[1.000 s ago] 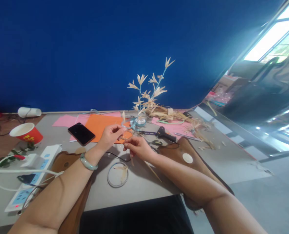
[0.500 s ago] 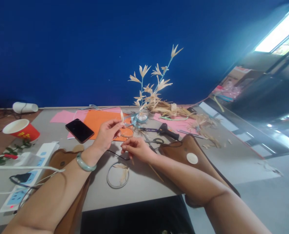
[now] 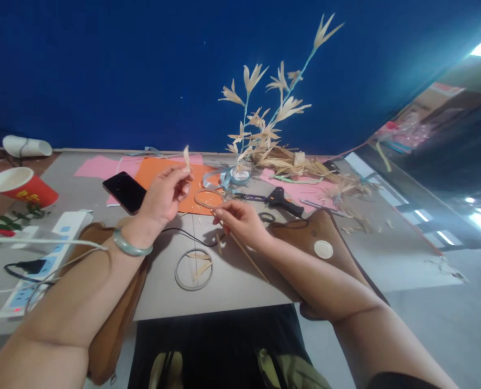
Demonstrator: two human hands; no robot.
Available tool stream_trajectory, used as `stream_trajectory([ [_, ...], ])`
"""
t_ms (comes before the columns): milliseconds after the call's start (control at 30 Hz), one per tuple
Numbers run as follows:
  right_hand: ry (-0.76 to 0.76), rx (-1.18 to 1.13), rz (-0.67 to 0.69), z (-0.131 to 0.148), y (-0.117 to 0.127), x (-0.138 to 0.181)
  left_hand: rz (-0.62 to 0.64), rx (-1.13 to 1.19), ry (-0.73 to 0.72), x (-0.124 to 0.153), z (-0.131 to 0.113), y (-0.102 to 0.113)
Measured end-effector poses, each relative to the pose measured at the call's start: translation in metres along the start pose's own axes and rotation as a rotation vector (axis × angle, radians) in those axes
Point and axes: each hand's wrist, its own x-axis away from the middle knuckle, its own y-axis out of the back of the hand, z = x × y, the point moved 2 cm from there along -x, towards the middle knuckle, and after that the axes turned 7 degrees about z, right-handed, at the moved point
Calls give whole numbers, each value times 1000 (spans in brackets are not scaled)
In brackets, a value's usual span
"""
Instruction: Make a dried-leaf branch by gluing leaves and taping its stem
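Observation:
My left hand [image 3: 165, 194], wearing a pale green bangle [image 3: 132, 247], is closed in a pinch on a small cream dried-husk petal [image 3: 186, 158], which points upward. To its right, my right hand [image 3: 240, 221] has its thumb and fingers closed around a thin wooden stick [image 3: 248, 256], which slants down toward the table's front edge. A small tan ring [image 3: 200, 200] is just beyond my right fingertips; I cannot tell whether it joins the stick. Below my hands lies a grey ring [image 3: 176, 275] with husk scraps [image 3: 203, 268] within its outline.
Husk flowers [image 3: 279, 111] on blue-green stems rise behind, near blue ribbon [image 3: 225, 178] and dried husks [image 3: 313, 165]. A black glue gun [image 3: 283, 201] lies right of centre. Leftward are orange paper [image 3: 151, 167], a phone [image 3: 125, 192], a red cup [image 3: 29, 189] and a power strip [image 3: 60, 243].
The view has tilted and shifted, so the table sits higher in it. My hands have moved apart, the left with the petal going left, the right going right; more of the stick shows.

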Motion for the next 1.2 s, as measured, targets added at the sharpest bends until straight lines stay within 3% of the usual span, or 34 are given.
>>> stream_trajectory([
  [100, 35, 67, -42, 9, 11, 0, -101, 72, -42, -9, -8, 11],
  [167, 46, 149, 3, 12, 17, 0, -132, 88, -49, -12, -10, 15],
  [333, 48, 579, 342, 13, 24, -1, -68, 53, 53, -8, -2, 12],
  [467, 203, 883, 576, 12, 24, 0, 36, 22, 154, -2, 7, 4],
  [567, 300, 1003, 678, 8, 20, 1, 83, -5, 189, 2, 10, 0],
  [833, 388, 995, 778, 7, 11, 8, 131, -34, 229, 3, 13, -2],
  [967, 465, 917, 846, 4, -4, 17, 129, -33, 238, 4, 14, -5],
  [1200, 480, 1022, 753, -14, -28, 24, 118, -31, 281, 7, 14, -9],
])
